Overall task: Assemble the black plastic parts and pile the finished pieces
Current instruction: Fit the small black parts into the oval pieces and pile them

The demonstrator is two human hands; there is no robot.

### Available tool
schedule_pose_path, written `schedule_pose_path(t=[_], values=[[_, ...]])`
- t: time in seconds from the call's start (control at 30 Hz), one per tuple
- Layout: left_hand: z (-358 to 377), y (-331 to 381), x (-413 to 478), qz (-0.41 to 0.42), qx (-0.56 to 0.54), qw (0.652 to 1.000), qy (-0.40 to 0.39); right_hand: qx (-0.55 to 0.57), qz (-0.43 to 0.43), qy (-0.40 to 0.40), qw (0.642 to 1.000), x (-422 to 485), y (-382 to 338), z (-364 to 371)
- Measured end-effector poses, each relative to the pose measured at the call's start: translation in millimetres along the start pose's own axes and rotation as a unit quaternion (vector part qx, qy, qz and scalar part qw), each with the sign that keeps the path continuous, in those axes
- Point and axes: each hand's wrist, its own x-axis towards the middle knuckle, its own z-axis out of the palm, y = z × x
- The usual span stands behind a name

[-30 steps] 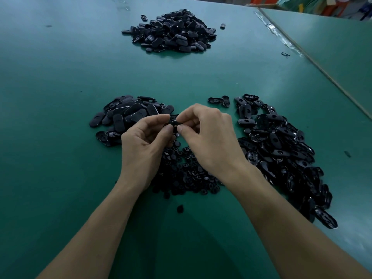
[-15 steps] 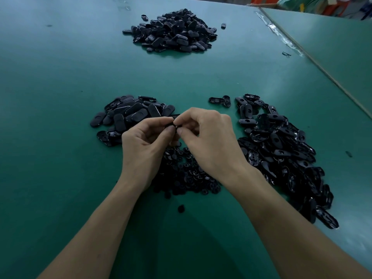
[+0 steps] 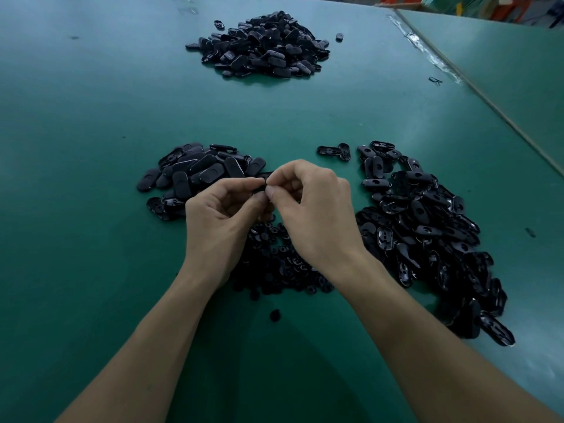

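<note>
Black plastic is pinched mid-frame in the head view: a small part is gripped between the curled fingertips of the left hand and right hand, above the green desk, probably for pressing together. A left heap and right heap are kept within reach. The far pile, judged finished, is set well apart.

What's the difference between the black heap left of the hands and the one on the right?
The left heap is small and compact; the right heap is far larger and sprawls toward the person. The left heap's pieces mostly show smooth, closed backs; the right heap's show hollow, glossy insides. Both are black oval plastic pieces on the green table, flanking the left hand and right hand, which pinch a small black part.
</note>
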Motion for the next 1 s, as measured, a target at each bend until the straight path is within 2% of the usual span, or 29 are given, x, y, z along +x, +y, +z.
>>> schedule_pose_path(t=[0.27,0.67,1.0], values=[[-0.4,-1.5,1.6,-0.005,0.003,1.000,0.001,-0.023,0.032,0.002,0.999,-0.9,1.6,-0.2],[0.6,-0.6,1.1,-0.007,-0.003,1.000,0.004,0.015,0.068,0.007,0.998,-1.6,2.7,1.6],[-1.1,0.6,0.7,-0.005,-0.003,1.000,0.000,-0.022,0.016,0.022,0.999,-5.2,2.8,5.5]])
